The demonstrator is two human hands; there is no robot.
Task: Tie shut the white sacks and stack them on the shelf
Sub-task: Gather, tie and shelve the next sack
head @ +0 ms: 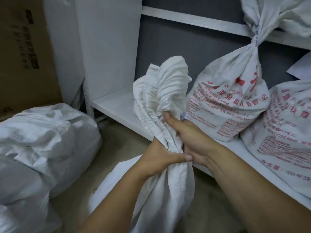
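Note:
A plain white sack (161, 187) stands on the floor in front of me, its mouth bunched into a neck that fans out above my hands. My left hand (159, 155) grips the neck low down, thumb across the front. My right hand (188, 137) grips the same neck just above and behind, thumb pointing up along the cloth. Two tied sacks with red print stand on the low white shelf (114, 106): one (227, 101) upright with a twisted, tied neck, the other (284, 140) at the right edge.
More white sacks (45, 137) lie heaped on the floor at the left. A cardboard box (25, 52) stands behind them. Another tied sack (276, 14) sits on the upper shelf board. The shelf's left part is bare.

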